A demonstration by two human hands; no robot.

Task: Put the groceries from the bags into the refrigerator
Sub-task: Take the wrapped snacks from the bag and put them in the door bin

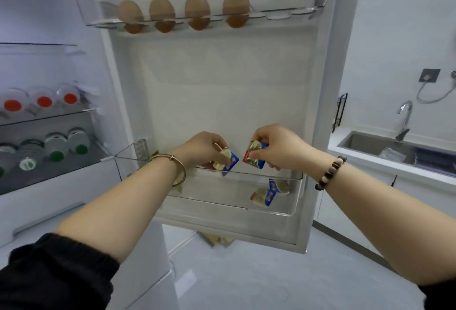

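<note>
The open refrigerator door [222, 75] carries four brown eggs [197, 8] in its top rack. Over its clear lower bin [294, 207], the left hand [202, 147] pinches one foil packet [228, 160] and the right hand [276, 147] pinches a second foil packet [254, 155] — more packets [269, 192] lie inside, right.

Between the egg rack [283, 11] above and the door bin [298, 193] below, a tall gap stands open. Over the bin's middle the left hand [204, 148] and right hand [276, 147], each pinching a packet [229, 160], block the way in. Loose packets [267, 195] crowd the bin's right end; the floor left of them shows bare
</note>
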